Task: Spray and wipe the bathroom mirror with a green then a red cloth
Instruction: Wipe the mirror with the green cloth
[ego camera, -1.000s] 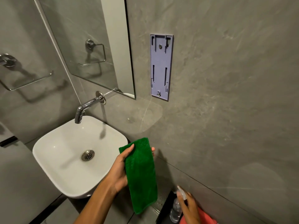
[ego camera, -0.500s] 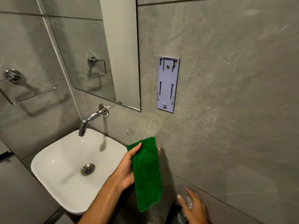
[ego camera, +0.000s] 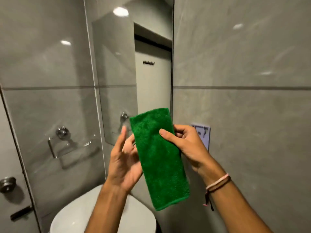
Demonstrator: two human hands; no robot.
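A cloth (ego camera: 159,158) hangs between two raised hands, the left hand (ego camera: 124,163) beside it, the right hand (ego camera: 188,145) pinching its edge, before the mirror (ego camera: 134,64); a sink (ego camera: 70,219) sits below, a wall bracket (ego camera: 204,135) behind the right hand.

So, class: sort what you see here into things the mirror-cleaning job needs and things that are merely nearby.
Needed:
folded green terry cloth
tall wall mirror
left hand
right hand

Merely nearby:
white ceramic basin
lilac plastic wall bracket
chrome towel ring
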